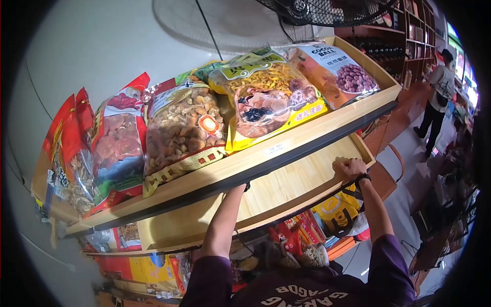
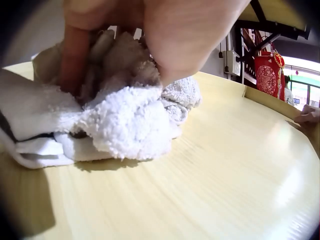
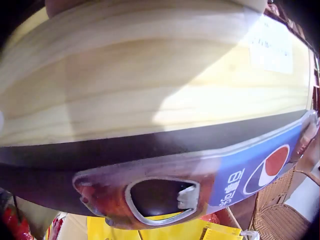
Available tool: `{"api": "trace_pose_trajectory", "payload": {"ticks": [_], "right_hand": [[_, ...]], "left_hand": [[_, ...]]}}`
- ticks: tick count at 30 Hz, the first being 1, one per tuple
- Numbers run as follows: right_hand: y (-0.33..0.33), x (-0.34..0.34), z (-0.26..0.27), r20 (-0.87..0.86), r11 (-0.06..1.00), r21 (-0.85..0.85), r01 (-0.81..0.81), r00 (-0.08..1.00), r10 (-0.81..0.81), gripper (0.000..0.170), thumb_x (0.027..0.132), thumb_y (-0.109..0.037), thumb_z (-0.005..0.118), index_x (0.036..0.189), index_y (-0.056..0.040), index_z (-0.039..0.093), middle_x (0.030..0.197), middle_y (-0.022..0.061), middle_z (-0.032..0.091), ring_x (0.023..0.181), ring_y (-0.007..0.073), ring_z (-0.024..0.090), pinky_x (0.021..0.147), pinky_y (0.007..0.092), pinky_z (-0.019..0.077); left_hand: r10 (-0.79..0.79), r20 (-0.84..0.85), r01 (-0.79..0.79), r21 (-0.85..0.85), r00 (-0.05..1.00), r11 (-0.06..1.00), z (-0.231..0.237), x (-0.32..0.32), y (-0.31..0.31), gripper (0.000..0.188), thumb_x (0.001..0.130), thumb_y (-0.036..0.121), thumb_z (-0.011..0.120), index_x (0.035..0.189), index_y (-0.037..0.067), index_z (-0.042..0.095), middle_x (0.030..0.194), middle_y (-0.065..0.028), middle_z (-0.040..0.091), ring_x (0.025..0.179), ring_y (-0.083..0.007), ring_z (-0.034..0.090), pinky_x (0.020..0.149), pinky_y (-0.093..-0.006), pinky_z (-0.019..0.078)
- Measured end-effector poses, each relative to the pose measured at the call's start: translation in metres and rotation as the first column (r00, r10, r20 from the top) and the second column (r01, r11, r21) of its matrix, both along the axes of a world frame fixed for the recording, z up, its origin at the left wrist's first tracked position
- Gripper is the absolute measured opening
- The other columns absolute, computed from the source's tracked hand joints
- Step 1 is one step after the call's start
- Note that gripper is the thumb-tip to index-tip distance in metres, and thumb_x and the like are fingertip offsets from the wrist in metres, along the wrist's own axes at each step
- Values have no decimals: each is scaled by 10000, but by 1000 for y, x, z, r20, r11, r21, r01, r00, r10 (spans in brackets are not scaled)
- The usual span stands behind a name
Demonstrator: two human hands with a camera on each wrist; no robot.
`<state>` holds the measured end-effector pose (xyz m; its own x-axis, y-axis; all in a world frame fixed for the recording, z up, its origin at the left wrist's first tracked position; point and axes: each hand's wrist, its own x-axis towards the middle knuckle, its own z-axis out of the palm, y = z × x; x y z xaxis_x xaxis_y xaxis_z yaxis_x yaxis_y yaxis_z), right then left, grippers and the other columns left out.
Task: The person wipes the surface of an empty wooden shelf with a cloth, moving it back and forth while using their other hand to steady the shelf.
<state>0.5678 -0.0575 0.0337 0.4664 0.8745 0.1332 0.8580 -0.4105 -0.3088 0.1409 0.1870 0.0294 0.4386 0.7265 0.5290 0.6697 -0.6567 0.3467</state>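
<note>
In the left wrist view my left hand (image 2: 192, 35) grips a bunched white cloth (image 2: 130, 125) with a fluffy surface, its fingers sunk into the folds. The cloth lies on the pale wooden floor of a shelf tray (image 2: 225, 165). From the head view, that hand and the cloth are hidden under the upper shelf; only the left forearm (image 1: 223, 217) shows, reaching in. My right hand (image 1: 352, 168) holds the tray's rim at its right corner, fingers curled over it. The tray's outer wooden face (image 3: 115, 95) fills the right wrist view.
Above, a wooden upper shelf (image 1: 245, 165) carries several bagged dried goods, including mushrooms (image 1: 186, 123) and cocoa balls (image 1: 332, 74). A fan (image 1: 332, 13) hangs overhead. Packets (image 1: 299, 233) sit below. A wicker chair (image 3: 280, 220) stands right; a person (image 1: 440, 92) is farther off.
</note>
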Motion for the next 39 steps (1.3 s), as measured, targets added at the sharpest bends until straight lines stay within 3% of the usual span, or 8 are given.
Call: {"api": "trace_pose_trajectory", "payload": {"ticks": [9, 12, 16, 18, 20, 26, 29, 39], "right_hand": [[5, 9, -14, 31, 998, -19, 65, 997, -64, 384, 828, -466, 623, 954, -141, 785, 952, 178, 722, 921, 368, 678, 876, 445, 533], [5, 11, -20, 36, 999, 0, 49, 998, -49, 388, 824, -484, 632, 970, -158, 784, 958, 179, 722, 924, 366, 681, 863, 442, 545], [6, 14, -25, 21, 998, 29, 48, 999, -48, 368, 835, -480, 646, 956, -164, 788, 940, 173, 724, 899, 362, 690, 830, 445, 554], [6, 18, -31, 70, 998, 41, 52, 996, -55, 386, 843, -495, 641, 949, -154, 787, 935, 178, 722, 904, 361, 690, 828, 448, 553], [-4, 14, -21, 26, 999, 53, 12, 1000, -14, 393, 856, -495, 628, 941, -145, 783, 937, 187, 720, 917, 367, 684, 834, 456, 547], [-6, 20, -27, 57, 994, 61, -85, 995, 82, 419, 874, -476, 599, 961, -100, 762, 961, 209, 710, 913, 375, 683, 833, 472, 542], [3, 21, -24, 54, 997, 57, -42, 998, 39, 416, 863, -469, 605, 941, -92, 762, 937, 207, 711, 904, 372, 686, 822, 466, 545], [2, 8, -15, -15, 994, 97, 53, 999, -52, 331, 835, -410, 652, 896, -112, 783, 895, 197, 712, 868, 366, 687, 823, 450, 550]], "left_hand": [[-42, 105, 41, 11, 994, 999, -2, -5, -27, 421, 926, 156, 580, 1335, 60, 570, 1353, -198, 579, 1253, -402, 518, 1075, -437, 406], [48, -143, -72, -169, 989, 983, -4, -18, -55, 450, 784, 114, 750, 1229, 119, 681, 1296, -209, 613, 1218, -372, 555, 1068, -410, 421], [-32, -369, -74, -270, 929, 960, 26, -39, -114, 425, 685, 208, 827, 1103, 229, 757, 971, -153, 732, 858, -335, 704, 888, -456, 541], [-154, -364, -53, -501, 918, 864, 32, -51, -140, 440, 633, 223, 839, 1066, 211, 767, 1029, -195, 713, 1021, -365, 656, 952, -463, 495], [-140, -450, -75, -429, 882, 900, 18, -63, -166, 489, 645, 253, 835, 1122, 185, 748, 1055, -179, 717, 1025, -340, 669, 960, -495, 479], [-35, -138, -46, -540, 990, 841, 15, -94, -200, 542, 726, 184, 798, 1250, 136, 668, 1089, -132, 722, 983, -332, 692, 931, -399, 526], [109, -296, -179, -220, 949, 959, 13, -101, -216, 504, 726, 114, 775, 1216, 201, 695, 1157, -97, 685, 1033, -319, 663, 898, -442, 540], [151, -314, -233, -244, 937, 941, 22, -79, -198, 536, 711, 11, 729, 1197, 236, 709, 1118, -169, 681, 961, -392, 658, 879, -476, 534]]}}
